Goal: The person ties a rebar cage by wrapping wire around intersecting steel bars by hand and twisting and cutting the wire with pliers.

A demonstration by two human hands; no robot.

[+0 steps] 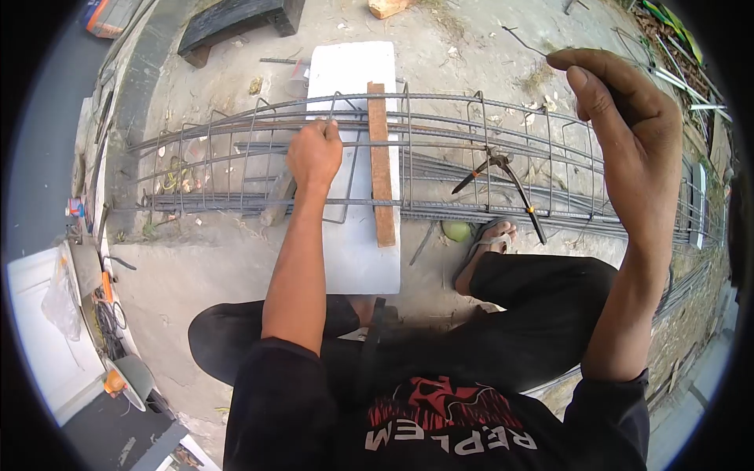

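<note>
Right hand [640,137] above rebar cage [448,144], holding wire [530,45].

Left of centre, the left hand [316,153] hid its own fingertips and which bar of the steel cage [444,146] they closed on. At upper right, the near end of the thin wire [528,45] vanished between the right hand's [628,118] fingers, and that wrist covered a stretch of cage. The top edge cut off the black bench [236,27]; the bottom edge cropped the shirt [448,428]. Small scraps at far right were indistinct.
</note>
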